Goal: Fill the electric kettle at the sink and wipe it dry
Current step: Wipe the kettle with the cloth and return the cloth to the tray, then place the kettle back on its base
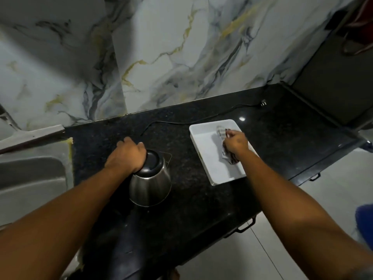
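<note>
A steel electric kettle (150,183) with a black lid stands on the black granite counter (201,201). My left hand (126,156) is closed around its handle on the left side, which it hides. To the right, a white tray (203,146) lies on the counter with a patterned cloth (221,131) in it. My right hand (236,143) rests on the cloth, fingers closed on it. The steel sink (30,178) is at the far left.
A black power cord (201,120) runs along the back of the counter to a plug (263,103) near the marble wall (181,47). The counter's front edge has drawer handles (246,225). Tiled floor lies at the right.
</note>
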